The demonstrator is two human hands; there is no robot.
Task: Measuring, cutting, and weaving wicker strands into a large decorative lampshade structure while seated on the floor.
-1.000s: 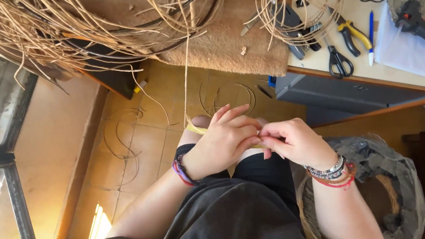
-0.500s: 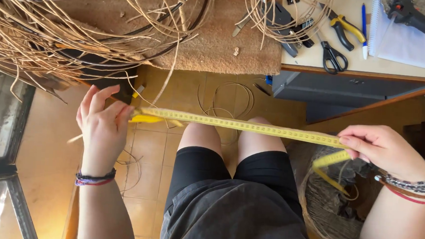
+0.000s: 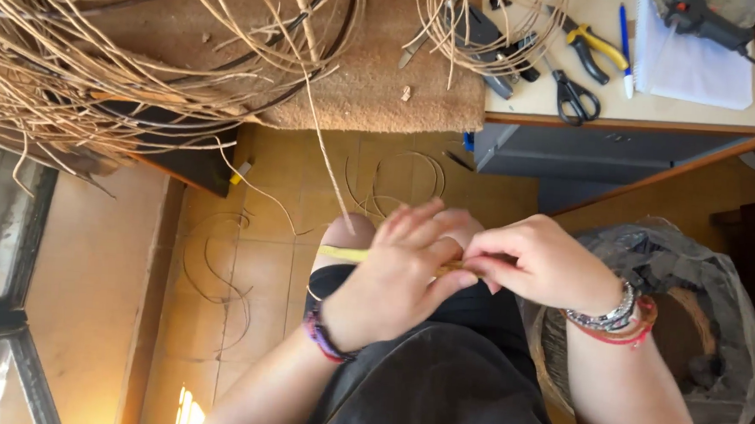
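Two hands are brought together over the knees, closed on a yellow measuring tape.
The tape (image 3: 344, 254) is pinched by the left hand (image 3: 395, 279) and right hand (image 3: 536, 265), fingers curled, fingertips touching; a reed (image 3: 325, 148) hangs just above.

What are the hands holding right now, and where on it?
Both hands, left and right, meet over the lap on a yellow measuring tape. One end sticks out left of the left hand; the exact pinch point is hidden by fingers.
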